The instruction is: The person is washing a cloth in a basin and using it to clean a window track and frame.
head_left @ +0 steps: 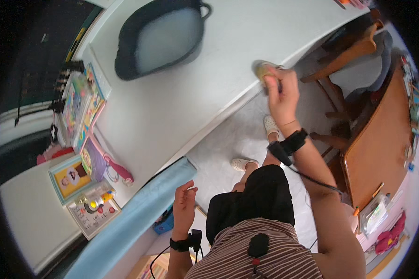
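Note:
My right hand (284,93) is closed around a small pale yellow, rounded thing (261,70), at the front edge of the white tabletop (172,111). Blur and my fingers hide its exact kind; it looks like a sponge or a scrubber. Held low near my body, my left hand (185,204) has loosely bent fingers, apart, with nothing in them. It hovers beside a light blue cloth (172,179) that hangs along the table's front. On the far part of the table stands a dark grey plastic basin (125,60) with cloudy liquid in it.
Left on the table are a pink-handled hairbrush (118,168), a framed picture (70,179), a small bottle (95,197) and colourful books (81,102). To the right stand a wooden chair (358,53) and a brown wooden table (381,139). Wrist straps trail cables.

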Demonstrator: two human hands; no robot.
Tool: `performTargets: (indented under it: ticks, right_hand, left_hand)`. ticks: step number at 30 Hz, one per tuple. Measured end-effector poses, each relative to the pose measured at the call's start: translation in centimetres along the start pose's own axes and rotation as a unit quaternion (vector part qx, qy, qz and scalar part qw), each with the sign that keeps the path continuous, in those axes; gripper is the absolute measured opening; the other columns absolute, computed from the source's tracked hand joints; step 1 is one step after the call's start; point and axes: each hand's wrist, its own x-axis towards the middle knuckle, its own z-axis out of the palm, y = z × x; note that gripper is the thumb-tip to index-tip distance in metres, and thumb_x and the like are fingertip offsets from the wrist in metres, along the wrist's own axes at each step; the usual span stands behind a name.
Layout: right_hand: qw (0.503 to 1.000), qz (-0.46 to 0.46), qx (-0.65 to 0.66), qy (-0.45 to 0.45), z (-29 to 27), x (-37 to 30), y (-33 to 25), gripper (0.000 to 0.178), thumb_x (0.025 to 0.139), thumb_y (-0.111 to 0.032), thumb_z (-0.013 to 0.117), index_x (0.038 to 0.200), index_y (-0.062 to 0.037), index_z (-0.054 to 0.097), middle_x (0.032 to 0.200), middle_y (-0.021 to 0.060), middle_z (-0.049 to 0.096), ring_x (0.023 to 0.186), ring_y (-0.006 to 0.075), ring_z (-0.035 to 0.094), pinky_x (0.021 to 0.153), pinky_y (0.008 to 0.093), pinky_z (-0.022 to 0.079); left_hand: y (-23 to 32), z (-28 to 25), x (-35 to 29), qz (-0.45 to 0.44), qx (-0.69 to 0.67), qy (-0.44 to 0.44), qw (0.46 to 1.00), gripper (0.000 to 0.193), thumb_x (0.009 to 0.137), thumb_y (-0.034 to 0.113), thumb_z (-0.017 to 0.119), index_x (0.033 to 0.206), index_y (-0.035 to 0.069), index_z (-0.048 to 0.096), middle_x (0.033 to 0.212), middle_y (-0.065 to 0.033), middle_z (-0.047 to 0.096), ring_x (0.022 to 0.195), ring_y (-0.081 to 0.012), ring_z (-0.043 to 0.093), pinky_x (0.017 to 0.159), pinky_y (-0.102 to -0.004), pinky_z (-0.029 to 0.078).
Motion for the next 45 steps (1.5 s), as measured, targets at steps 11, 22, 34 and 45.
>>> performTargets:
  ticks: [11, 22, 34, 45]
  right_hand:
    - [0.893, -0.341, -0.037, -0.292, 3.3, -5.5, -6.7, 0.03, 0.086, -0.03, 0.061, 0.109, -0.0107, 0.063, 0.085, 0.0067, 0.055, 0.077, 0.024, 0.054, 0.066, 0.0377, 0.046]
    - [0.784, -0.476, 0.002, -0.398, 4.3, -1.9, -6.5, 0.03, 0.076, -0.012, 0.063, 0.106, -0.0106, 0.064, 0.108, 0.0013, 0.058, 0.091, 0.0206, 0.056, 0.072, 0.0306, 0.048]
    - [0.733, -0.574, -0.019, -0.363, 2.8, 2.4, -5.1, 0.038, 0.073, -0.017, 0.072, 0.11, -0.018, 0.067, 0.109, -0.006, 0.06, 0.094, 0.0135, 0.053, 0.073, 0.0305, 0.039]
    - [0.717, -0.553, 0.093, -0.414, 14.6, -11.1, -20.3, 0.028, 0.076, -0.02, 0.057, 0.102, -0.0145, 0.063, 0.097, -0.003, 0.055, 0.093, 0.0171, 0.051, 0.073, 0.0327, 0.042]
  left_hand:
    - [-3.9, -0.4, -1.6, -0.016, -0.041, 0.053, 0.998, 0.027, 0.097, 0.015, 0.052, 0.121, 0.0, 0.053, 0.115, -0.0088, 0.059, 0.102, -0.0156, 0.06, 0.087, -0.027, 0.046]
    - [2.0, -4.4, -1.8, 0.215, 0.188, 0.438, 0.853, 0.021, 0.088, 0.003, 0.058, 0.11, 0.001, 0.06, 0.109, -0.0133, 0.058, 0.1, -0.0263, 0.054, 0.078, -0.0328, 0.045]
    - [2.9, -9.2, 5.9, 0.189, 0.189, 0.538, 0.8, 0.029, 0.075, 0.006, 0.074, 0.102, 0.009, 0.067, 0.089, -0.0084, 0.058, 0.076, -0.0219, 0.057, 0.069, -0.0333, 0.048]
    - [1.4, -12.3, 5.0, 0.158, 0.142, 0.557, 0.803, 0.02, 0.084, 0.009, 0.067, 0.104, 0.005, 0.066, 0.093, -0.0109, 0.061, 0.075, -0.0217, 0.061, 0.066, -0.0298, 0.051]
